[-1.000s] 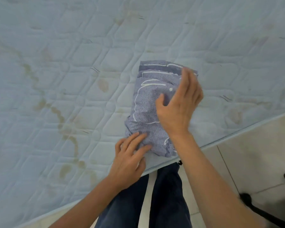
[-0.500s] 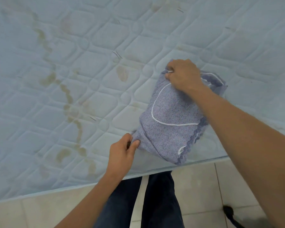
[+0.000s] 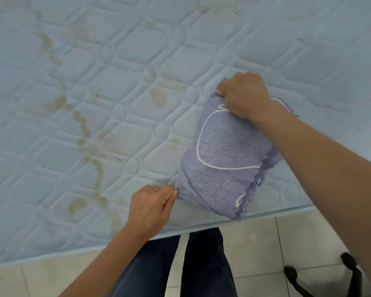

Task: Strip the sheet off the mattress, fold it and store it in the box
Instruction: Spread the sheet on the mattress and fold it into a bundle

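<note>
Lilac sheet: folded into a thick bundle with a white line pattern uppermost. It lies on the mattress between the two grips. Its scalloped edges are stacked loosely on the side away from the left grip, and one corner reaches the mattress edge.
Left grip: fingers curled, with thumb and forefinger pinching the nearest corner of the bundle.
Right grip: closed like a fist over the far end of the bundle and holding the fabric there. The fingertips are hidden under the hand.
Mattress: pale blue, quilted and stained, with no cover on it beyond either grip. Stripping is judged complete.
Box: not in view.
Step in hand: judged to be the final tightening of the fold before the lift towards the box.
Method: keep both grips on opposite ends and draw them gently apart to remove slack. Gather the loose layered edges before lifting, then raise both ends together and level.
Risk: if one end rises first, the layers opposite the left grip may fan open.
Floor: tiled, below the left grip. A black object lies under the right forearm and cannot be identified.
</note>
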